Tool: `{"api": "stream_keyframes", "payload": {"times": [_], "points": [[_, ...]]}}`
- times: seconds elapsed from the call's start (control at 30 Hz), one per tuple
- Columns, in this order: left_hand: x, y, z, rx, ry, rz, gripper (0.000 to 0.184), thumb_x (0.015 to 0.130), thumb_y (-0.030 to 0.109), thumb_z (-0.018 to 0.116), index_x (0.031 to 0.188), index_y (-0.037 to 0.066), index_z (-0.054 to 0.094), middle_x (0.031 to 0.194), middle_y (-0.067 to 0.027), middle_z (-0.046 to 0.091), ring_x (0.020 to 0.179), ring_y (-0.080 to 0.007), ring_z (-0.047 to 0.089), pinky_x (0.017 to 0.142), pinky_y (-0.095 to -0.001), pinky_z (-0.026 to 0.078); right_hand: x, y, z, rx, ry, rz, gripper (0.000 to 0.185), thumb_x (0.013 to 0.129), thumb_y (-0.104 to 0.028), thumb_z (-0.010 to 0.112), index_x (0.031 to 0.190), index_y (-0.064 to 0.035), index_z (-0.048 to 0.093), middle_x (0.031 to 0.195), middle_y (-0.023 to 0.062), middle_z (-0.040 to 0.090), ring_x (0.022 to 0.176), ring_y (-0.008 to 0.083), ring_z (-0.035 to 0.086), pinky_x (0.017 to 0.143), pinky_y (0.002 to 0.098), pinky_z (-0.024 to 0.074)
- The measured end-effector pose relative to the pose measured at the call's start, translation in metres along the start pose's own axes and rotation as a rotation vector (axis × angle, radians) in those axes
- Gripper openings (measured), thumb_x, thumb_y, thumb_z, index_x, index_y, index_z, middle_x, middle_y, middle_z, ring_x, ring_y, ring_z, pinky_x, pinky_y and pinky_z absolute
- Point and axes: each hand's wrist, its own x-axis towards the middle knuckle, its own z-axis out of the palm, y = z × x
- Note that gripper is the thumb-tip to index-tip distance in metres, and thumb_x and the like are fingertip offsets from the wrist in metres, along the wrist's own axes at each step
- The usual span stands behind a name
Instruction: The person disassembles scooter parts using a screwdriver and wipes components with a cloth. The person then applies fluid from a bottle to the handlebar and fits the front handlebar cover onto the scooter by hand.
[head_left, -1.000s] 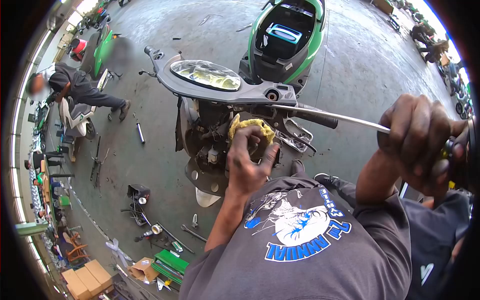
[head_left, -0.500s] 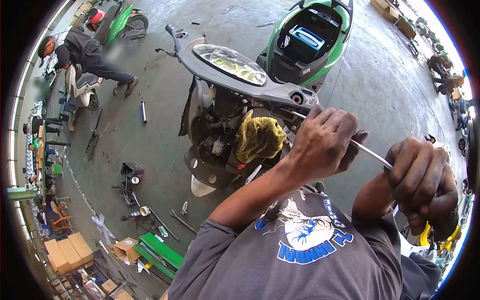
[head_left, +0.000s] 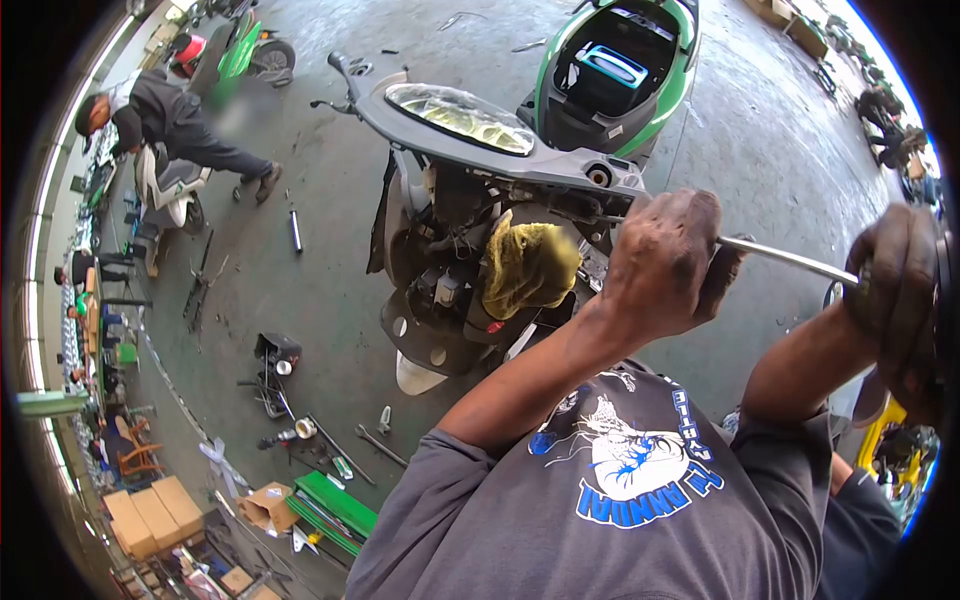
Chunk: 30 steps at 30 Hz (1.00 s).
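My left hand (head_left: 660, 258) is closed round a long, thin metal rod (head_left: 790, 260). The rod's far tip reaches the underside of the scooter's grey handlebar cover (head_left: 570, 168), near its right end. At the right edge of the view, my right hand (head_left: 898, 290) wraps round the near end, hiding whether there is a handle. A clear headlight (head_left: 460, 118) is set in the cover. Below it the scooter's front is opened up, showing wiring and dark parts, and a yellow-green cloth (head_left: 530, 268) hangs there beside my left forearm.
Behind the handlebar stands a green scooter body (head_left: 545, 120) with an open storage well. Loose parts, a metal tube (head_left: 296, 231) and a wrench (head_left: 380, 445) lie on the floor at left. A green box (head_left: 335, 508) and cardboard boxes (head_left: 155, 515) are lower left. A person (head_left: 180, 125) bends over another scooter.
My right hand has moved up and to the right, with more of the rod showing between my hands. My left hand has shifted slightly right along with the view.
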Motion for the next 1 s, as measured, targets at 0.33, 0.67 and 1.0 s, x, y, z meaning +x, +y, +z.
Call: {"api": "stream_keyframes", "payload": {"times": [0.33,0.67,1.0], "points": [[0.036,-0.048,-0.071,-0.624,-0.422,-0.241,0.052,0.096,0.051,0.047,0.079,0.002,0.053,0.062,0.0026,0.041,0.058,-0.0081,0.036,0.053,-0.0258,0.029,0.060,0.066,-0.003,-0.088,0.287,-0.513,0.019,0.096,-0.019,0.047,0.109,-0.0049,0.050,0.072,0.0125,0.054,0.042,0.0145,0.044,0.035,0.0269,0.0395],[0.029,-0.070,-0.060,-0.961,-0.267,-0.208,0.047,0.095,0.047,0.051,0.080,0.002,0.054,0.064,0.0008,0.044,0.058,-0.0085,0.039,0.055,-0.0245,0.031,0.140,0.047,0.049,-0.447,0.843,0.063,0.024,0.089,-0.027,0.063,0.079,-0.0060,0.054,0.052,0.0010,0.049,0.039,0.0095,0.047,0.036,0.0230,0.0374],[0.010,-0.040,-0.040,-0.611,-0.117,-0.041,0.044,0.096,0.039,0.052,0.068,0.004,0.048,0.056,-0.0038,0.042,0.047,-0.0147,0.039,0.046,-0.0299,0.034,0.076,0.033,0.077,-0.532,0.872,-0.007,0.017,0.100,-0.022,0.040,0.091,-0.0088,0.047,0.063,0.0045,0.040,0.046,0.0123,0.035,0.042,0.0244,0.0316]]}}
